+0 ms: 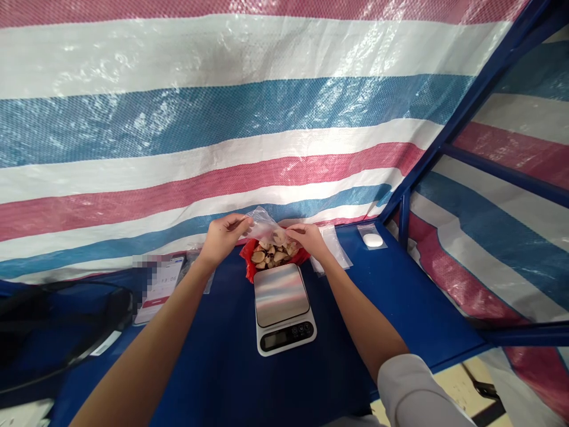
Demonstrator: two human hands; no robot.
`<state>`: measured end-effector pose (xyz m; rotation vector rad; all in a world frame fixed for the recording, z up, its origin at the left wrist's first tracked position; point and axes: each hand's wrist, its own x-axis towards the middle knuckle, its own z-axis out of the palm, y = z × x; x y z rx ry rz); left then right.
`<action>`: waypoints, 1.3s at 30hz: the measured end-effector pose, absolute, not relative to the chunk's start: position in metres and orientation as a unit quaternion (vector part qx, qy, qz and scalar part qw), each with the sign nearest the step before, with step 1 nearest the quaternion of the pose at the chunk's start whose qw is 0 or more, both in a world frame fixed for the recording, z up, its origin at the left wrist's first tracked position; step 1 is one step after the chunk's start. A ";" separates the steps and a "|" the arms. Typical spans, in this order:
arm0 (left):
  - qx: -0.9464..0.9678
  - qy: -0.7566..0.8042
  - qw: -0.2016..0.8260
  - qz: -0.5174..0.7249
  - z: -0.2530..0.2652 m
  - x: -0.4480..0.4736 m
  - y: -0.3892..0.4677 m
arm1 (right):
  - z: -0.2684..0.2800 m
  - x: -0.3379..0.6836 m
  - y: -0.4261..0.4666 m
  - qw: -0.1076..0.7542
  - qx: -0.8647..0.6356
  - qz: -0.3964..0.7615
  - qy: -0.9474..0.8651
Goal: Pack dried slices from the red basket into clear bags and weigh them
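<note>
A clear plastic bag (263, 226) is stretched between my two hands above a red bag (249, 265) full of pale brown dried slices (272, 255). My left hand (226, 236) pinches the bag's left side between thumb and fingers. On the other side, my right hand (307, 238) has its fingers closed on the bag's right end. Some pale pieces show through or behind the clear plastic; I cannot tell which. Directly in front of the red bag stands a white kitchen scale (284, 308) with a bare, shiny plate and a dark display.
Flat clear bags (333, 249) lie right of the red bag. Farther right, a white rounded object (372, 239) rests on a small clear bag. A phone-like screen (162, 290) and black cables (102, 314) are at left. Striped sheeting (222, 112) and a blue frame (444, 142) enclose the blue table (400, 296).
</note>
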<state>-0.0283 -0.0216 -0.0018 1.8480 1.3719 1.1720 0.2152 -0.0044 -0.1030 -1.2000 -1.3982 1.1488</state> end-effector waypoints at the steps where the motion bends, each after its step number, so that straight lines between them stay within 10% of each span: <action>1: 0.684 0.511 0.279 0.440 0.000 -0.029 -0.022 | -0.101 0.214 -0.005 0.465 -0.486 0.473 -0.570; 39: 0.368 0.423 0.546 0.622 -0.091 -0.003 -0.099 | -0.103 0.213 -0.079 0.570 -0.443 0.448 -0.527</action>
